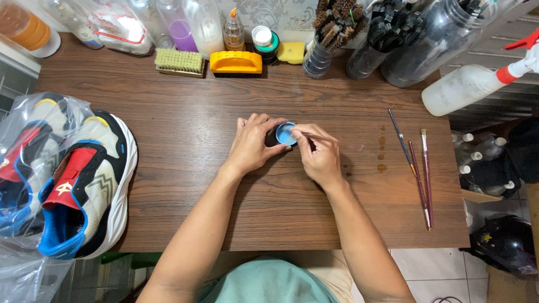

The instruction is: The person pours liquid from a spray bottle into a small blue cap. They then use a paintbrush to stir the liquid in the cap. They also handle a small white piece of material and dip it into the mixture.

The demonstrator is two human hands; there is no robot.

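Small round jar (285, 134), blue inside, mid-desk (185, 123): left hand (252, 145) wrapped closed around its wall at nine o'clock; right hand (319, 154) pinched on thin brush (314, 135) at three o'clock. Likely light, rigid, tippable; best grip around sides.

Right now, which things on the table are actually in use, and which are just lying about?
In use:
left hand around the small blue-topped jar
right hand pinching a thin brush handle at the jar

Lying about:
three paintbrushes
sneakers
yellow brush
bristle brush
spray bottle
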